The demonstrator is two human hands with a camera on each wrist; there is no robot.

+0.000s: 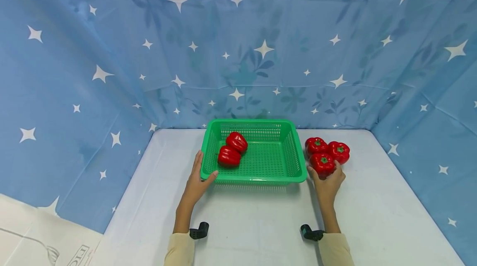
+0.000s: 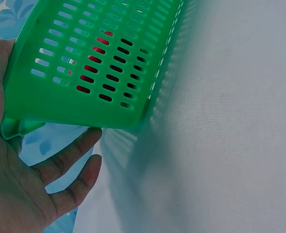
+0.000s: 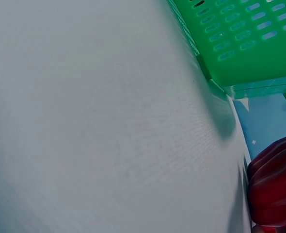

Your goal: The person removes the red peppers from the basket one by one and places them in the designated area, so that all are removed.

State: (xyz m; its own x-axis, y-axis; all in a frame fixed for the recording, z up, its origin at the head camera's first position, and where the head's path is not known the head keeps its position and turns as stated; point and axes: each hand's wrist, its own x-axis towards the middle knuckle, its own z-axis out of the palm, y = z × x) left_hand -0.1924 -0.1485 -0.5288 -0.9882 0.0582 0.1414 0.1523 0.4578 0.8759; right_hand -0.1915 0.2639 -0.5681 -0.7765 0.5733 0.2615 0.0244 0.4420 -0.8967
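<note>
While a bare left hand touches a green slotted plastic basket, a bare right hand pinches a glossy red bell pepper

As the basket stands in the middle of the head view, the left hand lies at its near left corner, fingers spread, thumb over the near rim and the other fingers along the left side. In the left wrist view, two of these fingers show apart at lower left, just under the basket's edge.

Right of centre, the right hand's thumb and fingers close on opposite sides of the pinched pepper, which is just beside the basket's right end. Behind it sit a back-left red bell pepper and a back-right red bell pepper, green stems visible.

Inside the basket's left half, two red bell peppers lie on their sides, touching each other.

A smooth white tabletop spans the lower frame; a blue cloth with white stars fills the upper part. Beige sleeves enter at the bottom edge.
</note>
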